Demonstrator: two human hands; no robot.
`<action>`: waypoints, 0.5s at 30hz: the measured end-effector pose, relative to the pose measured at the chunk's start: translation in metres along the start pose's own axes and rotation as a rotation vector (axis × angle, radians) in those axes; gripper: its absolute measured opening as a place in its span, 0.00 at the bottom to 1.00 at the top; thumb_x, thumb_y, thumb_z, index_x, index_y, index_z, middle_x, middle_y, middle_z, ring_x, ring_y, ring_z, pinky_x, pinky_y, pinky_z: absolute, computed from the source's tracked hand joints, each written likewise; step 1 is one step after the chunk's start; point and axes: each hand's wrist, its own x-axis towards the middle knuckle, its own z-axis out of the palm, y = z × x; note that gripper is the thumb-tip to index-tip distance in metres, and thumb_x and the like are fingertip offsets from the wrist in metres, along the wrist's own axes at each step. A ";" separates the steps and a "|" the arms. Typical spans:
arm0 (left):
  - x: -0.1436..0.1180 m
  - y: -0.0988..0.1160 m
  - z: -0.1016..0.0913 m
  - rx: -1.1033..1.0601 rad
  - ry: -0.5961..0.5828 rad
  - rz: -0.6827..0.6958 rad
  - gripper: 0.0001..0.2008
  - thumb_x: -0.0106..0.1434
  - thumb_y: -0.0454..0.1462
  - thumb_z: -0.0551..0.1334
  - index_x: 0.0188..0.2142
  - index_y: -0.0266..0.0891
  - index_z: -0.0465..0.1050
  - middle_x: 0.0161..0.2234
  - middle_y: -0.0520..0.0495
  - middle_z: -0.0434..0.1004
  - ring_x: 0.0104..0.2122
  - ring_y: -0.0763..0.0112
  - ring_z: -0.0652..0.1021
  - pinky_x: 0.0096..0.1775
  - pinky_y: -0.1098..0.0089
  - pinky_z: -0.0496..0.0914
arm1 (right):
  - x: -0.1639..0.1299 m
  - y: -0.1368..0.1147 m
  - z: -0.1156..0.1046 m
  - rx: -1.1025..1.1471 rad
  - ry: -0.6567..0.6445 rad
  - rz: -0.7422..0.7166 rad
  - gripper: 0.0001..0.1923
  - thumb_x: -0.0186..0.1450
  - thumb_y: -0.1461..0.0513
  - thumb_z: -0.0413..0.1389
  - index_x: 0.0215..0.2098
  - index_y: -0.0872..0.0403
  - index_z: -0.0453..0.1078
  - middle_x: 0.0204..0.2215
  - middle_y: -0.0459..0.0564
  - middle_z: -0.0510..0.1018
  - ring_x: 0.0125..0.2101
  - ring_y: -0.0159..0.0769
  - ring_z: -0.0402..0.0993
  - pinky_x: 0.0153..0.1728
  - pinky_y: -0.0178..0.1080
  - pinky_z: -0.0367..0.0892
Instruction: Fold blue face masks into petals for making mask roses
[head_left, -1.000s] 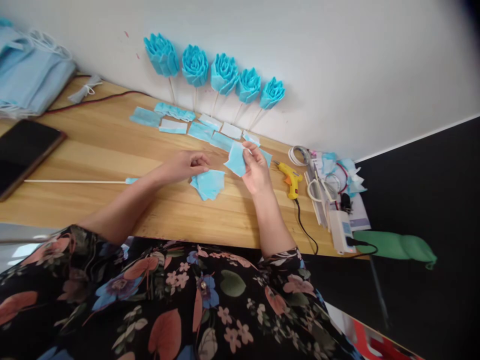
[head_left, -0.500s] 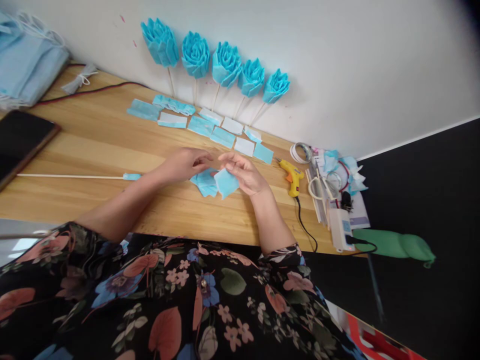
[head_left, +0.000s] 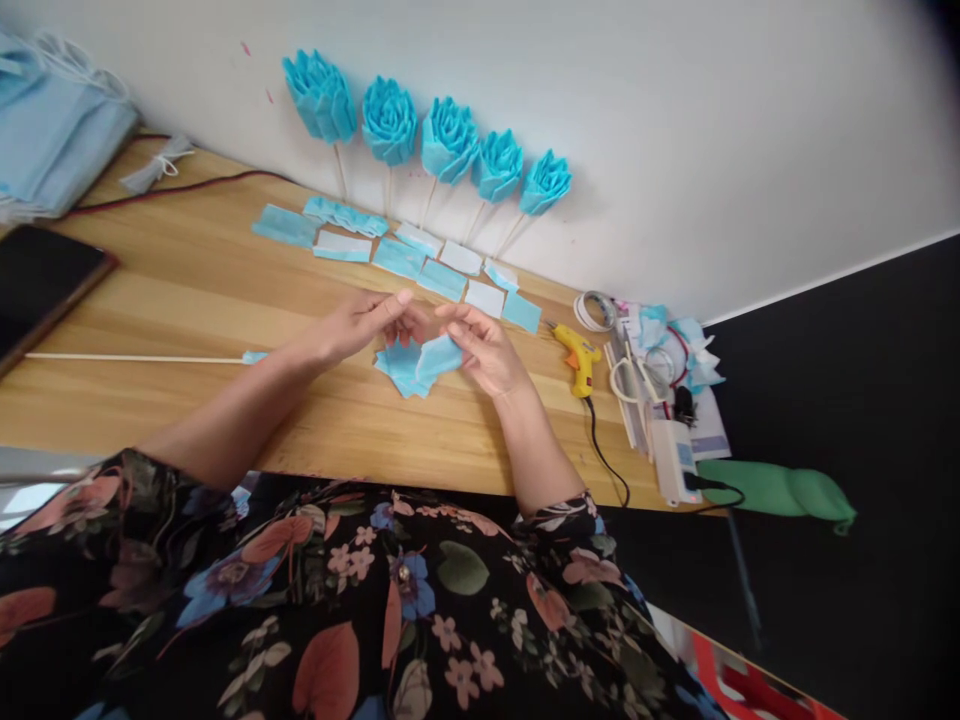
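Observation:
My right hand [head_left: 486, 350] pinches a light-blue fabric piece [head_left: 441, 354] between thumb and fingers, just above the wood table [head_left: 330, 420]. Under and beside it lie other blue fabric pieces [head_left: 400, 368] in a small overlapping pile. My left hand [head_left: 371, 325] is open beside the pile, its thumb raised apart from its loosely curled fingers. Left of that forearm, a thin stick [head_left: 135, 357] with a blue-wrapped tip lies on the table. Several blue and white fabric rectangles [head_left: 442, 279] lie in rows beyond my hands.
Several blue fabric flowers [head_left: 448, 140] on sticks lean against the wall. A yellow glue gun [head_left: 581, 362], tape roll [head_left: 596, 311], scissors [head_left: 637, 382] and power strip [head_left: 675, 460] are at right. A phone [head_left: 45, 285] and stacked face masks [head_left: 60, 130] are at left.
The piece in my right hand has tilted and shifted left over the pile. My left thumb has lifted away from its fingers. The whole view has shifted slightly.

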 end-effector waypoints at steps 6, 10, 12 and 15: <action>-0.001 -0.001 0.002 -0.031 -0.049 0.005 0.35 0.67 0.62 0.49 0.32 0.35 0.77 0.28 0.42 0.78 0.29 0.65 0.77 0.34 0.66 0.72 | 0.002 0.002 0.009 0.002 0.213 -0.065 0.24 0.58 0.45 0.65 0.47 0.47 0.73 0.27 0.41 0.75 0.28 0.30 0.71 0.30 0.34 0.69; -0.001 -0.001 0.003 0.018 -0.020 -0.071 0.21 0.59 0.53 0.66 0.35 0.36 0.78 0.29 0.45 0.79 0.28 0.68 0.76 0.30 0.70 0.70 | 0.004 0.003 0.011 0.006 0.265 -0.057 0.24 0.57 0.45 0.65 0.47 0.47 0.74 0.31 0.43 0.77 0.31 0.31 0.73 0.33 0.36 0.72; 0.000 -0.003 0.003 -0.003 0.024 -0.101 0.17 0.58 0.48 0.67 0.36 0.36 0.78 0.27 0.47 0.78 0.25 0.71 0.74 0.28 0.71 0.69 | 0.004 0.003 0.010 0.018 0.264 -0.070 0.23 0.58 0.45 0.65 0.46 0.47 0.74 0.33 0.44 0.79 0.33 0.32 0.75 0.36 0.37 0.73; 0.002 -0.007 0.002 -0.020 0.096 -0.110 0.14 0.57 0.45 0.66 0.34 0.36 0.78 0.23 0.50 0.75 0.22 0.74 0.71 0.26 0.73 0.65 | 0.003 0.001 0.007 -0.022 0.272 -0.095 0.23 0.61 0.43 0.60 0.47 0.47 0.74 0.34 0.45 0.79 0.35 0.33 0.76 0.38 0.38 0.74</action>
